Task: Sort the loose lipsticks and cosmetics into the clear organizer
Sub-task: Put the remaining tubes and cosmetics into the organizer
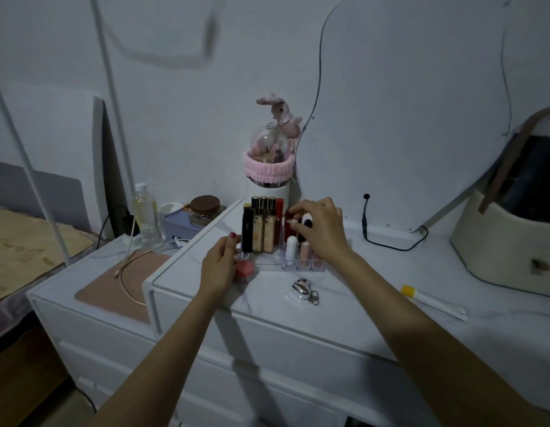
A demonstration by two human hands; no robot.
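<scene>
Right hand [321,228] pinches a red lipstick [289,224] over the clear organizer [303,265].
Left hand [219,263], fingers loosely curled, touches a pink pot [244,269] at organizer's 8 o'clock.

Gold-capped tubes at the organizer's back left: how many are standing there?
3, side by side in the organizer: left tube, middle tube, right tube. More may hide behind the right hand.

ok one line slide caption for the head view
Right hand setting a lipstick into the clear organizer, left hand steadying it.
</scene>
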